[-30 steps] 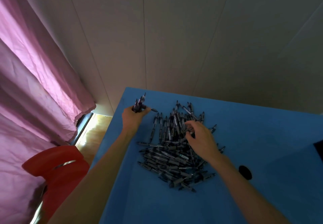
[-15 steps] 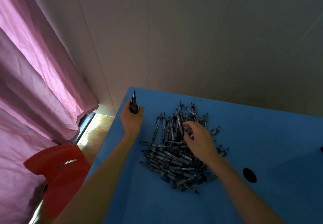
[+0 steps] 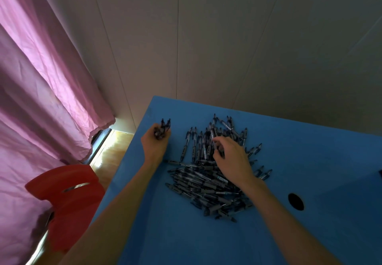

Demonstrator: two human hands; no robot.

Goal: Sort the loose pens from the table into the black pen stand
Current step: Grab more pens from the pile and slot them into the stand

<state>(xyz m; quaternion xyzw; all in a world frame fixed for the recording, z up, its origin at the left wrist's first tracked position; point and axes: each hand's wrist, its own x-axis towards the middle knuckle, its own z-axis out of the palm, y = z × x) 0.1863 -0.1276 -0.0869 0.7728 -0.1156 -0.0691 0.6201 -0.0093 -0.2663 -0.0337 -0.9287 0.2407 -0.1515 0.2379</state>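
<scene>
Near the blue table's point(image 3: 310, 161) left edge, the left hand point(image 3: 155, 143) clenches 1 bundle of dark pens point(image 3: 163, 128) – fumbling risks spills – while the right hand point(image 3: 231, 157) pinches a pen from the heap of dark plastic pens point(image 3: 206, 182).

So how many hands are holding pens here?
2. The left hand grips a bundle of pens near the table's far left corner; the right hand pinches one at the pile.

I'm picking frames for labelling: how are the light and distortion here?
Head view: dim overall, the pens reading as a dark mass; brightest patch is the floor under the curtain; wide-angle lens bends the wall seams; hands sharp enough.
</scene>
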